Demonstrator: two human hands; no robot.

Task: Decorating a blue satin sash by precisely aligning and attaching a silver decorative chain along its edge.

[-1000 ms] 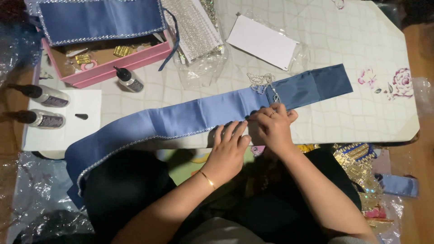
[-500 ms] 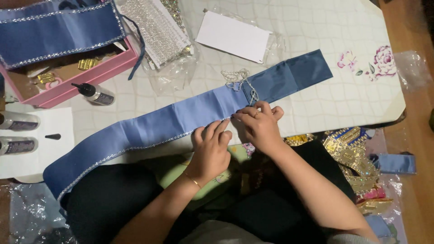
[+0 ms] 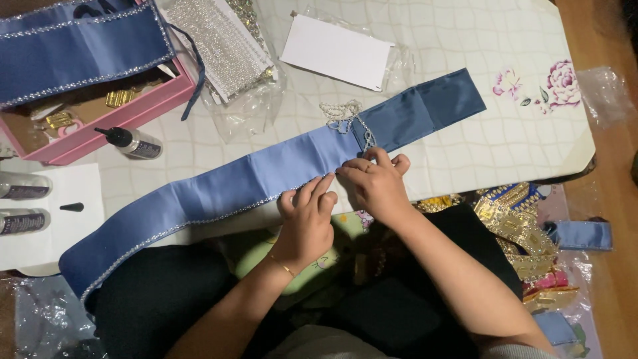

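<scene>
A: What changed?
B: The left hand (image 3: pixel 307 216) and right hand (image 3: pixel 374 183) have crept along the blue sash (image 3: pixel 266 174), centre frame on the table (image 3: pixel 465 143).
A: Grip?
B: Together, both still pinching its rhinestone edge.

We are looking down at a desk (image 3: pixel 465 26) wearing a cream checked cover with pink flowers printed near its right edge. Lying directly on it are a long blue satin band (image 3: pixel 266 176), a pink box (image 3: pixel 100 123), a small glue bottle (image 3: pixel 133 143), a white card (image 3: pixel 335 52), a bagged rhinestone mesh (image 3: pixel 226 43) and a white sheet (image 3: pixel 50 219).
</scene>
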